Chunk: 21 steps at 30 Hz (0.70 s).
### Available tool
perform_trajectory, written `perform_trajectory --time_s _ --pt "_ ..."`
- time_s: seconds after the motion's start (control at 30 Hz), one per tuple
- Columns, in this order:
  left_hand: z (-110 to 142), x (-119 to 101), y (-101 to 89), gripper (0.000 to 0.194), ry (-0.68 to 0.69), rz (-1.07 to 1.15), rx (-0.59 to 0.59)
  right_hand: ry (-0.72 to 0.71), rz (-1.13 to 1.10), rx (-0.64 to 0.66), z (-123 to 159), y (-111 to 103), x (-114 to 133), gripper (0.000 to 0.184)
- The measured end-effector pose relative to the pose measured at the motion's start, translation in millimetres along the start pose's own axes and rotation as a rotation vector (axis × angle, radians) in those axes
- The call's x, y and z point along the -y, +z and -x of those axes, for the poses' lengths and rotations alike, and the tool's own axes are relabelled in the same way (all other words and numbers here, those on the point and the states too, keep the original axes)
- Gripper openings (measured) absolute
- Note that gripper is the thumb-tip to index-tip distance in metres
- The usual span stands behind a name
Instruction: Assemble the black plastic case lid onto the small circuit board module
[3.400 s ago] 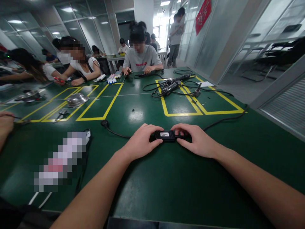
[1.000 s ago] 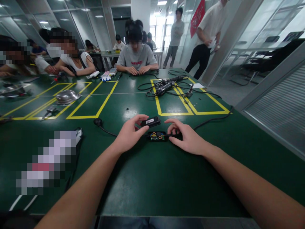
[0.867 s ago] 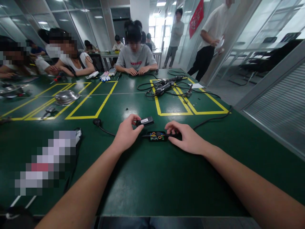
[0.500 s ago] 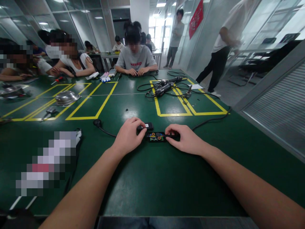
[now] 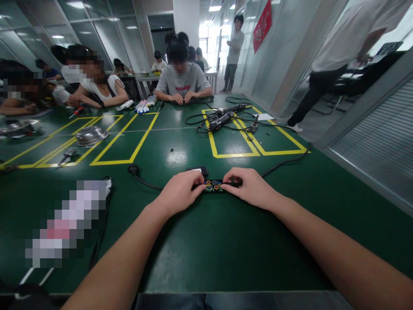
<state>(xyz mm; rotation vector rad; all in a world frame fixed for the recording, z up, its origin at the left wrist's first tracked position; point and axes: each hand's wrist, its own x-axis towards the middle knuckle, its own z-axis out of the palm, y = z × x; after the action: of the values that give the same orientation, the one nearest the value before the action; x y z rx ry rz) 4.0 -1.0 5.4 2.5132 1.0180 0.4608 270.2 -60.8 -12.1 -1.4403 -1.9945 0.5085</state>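
Green table (image 5: 245, 249) carries it all. Left hand (image 5: 181, 189) and right hand (image 5: 251, 188): both curled to a narrow pinch, one on each end of the open black case (image 5: 213, 190). Case sits 3 o'clock of left, 9 of right; long axis 9–3, neither hand clearly nearer. Ribbed cover (image 5: 199, 169) off, at its 11. Green board, coppery coils (image 5: 216, 187) exposed.

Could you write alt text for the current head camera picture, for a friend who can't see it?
A left hand and right hand hold opposite ends of an open black box, its electronic parts showing, on a green table. A black cover lies just beyond it. Farther back are a metal bowl and a seated person.
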Motion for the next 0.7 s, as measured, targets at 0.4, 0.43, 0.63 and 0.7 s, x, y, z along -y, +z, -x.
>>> perform_trajectory --time_s 0.4,0.43,0.63,0.7 --pt "0 5 -11.7 0.013 -0.049 0.199 -0.023 -0.048 -0.03 -0.006 2 -5 -4 0.013" --pt "0 5 -12.3 0.013 -0.051 0.189 -0.011 -0.056 -0.018 -0.008 1 -5 -5 0.013" --pt "-1 8 -13.1 0.014 -0.055 0.16 0.006 -0.066 -0.011 0.003 0 -6 -8 0.011" --pt "-1 8 -13.1 0.014 -0.056 0.163 0.016 -0.068 -0.014 0.0 0 -7 -8 0.011"
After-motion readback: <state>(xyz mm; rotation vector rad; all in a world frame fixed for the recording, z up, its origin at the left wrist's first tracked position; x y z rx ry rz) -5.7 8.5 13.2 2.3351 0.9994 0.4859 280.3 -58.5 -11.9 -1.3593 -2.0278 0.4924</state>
